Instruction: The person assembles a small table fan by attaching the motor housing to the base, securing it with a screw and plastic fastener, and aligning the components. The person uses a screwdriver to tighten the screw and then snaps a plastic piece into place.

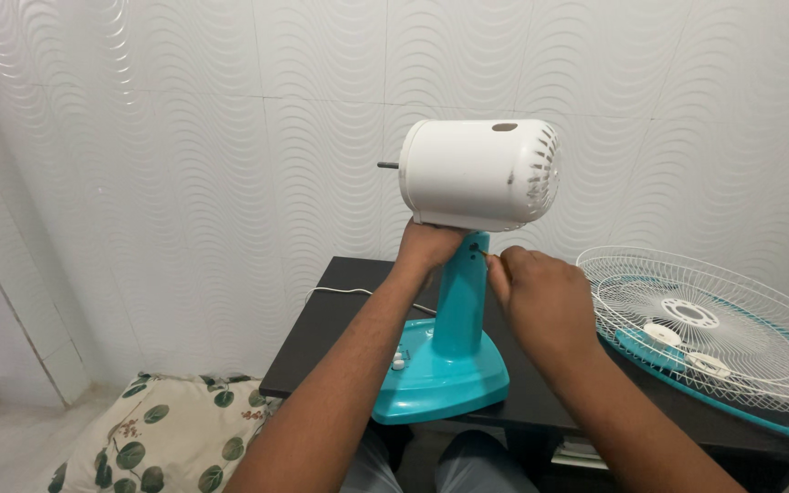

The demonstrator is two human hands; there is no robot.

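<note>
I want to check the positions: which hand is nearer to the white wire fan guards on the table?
The right hand. It is at the turquoise fan neck, just left of the fan guards. The left hand grips the neck's far side, farther away.

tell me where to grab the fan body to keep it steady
Grip the teal neck just under the white motor housing, from the left side, as the left hand does. The neck is slim and upright, the housing too wide, and the right hand occupies the other side.

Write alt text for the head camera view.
A left hand grips the neck of a teal fan stand under its white motor housing, while the right hand pinches something small at the neck. White fan grilles lie beside it on a dark table.
</note>
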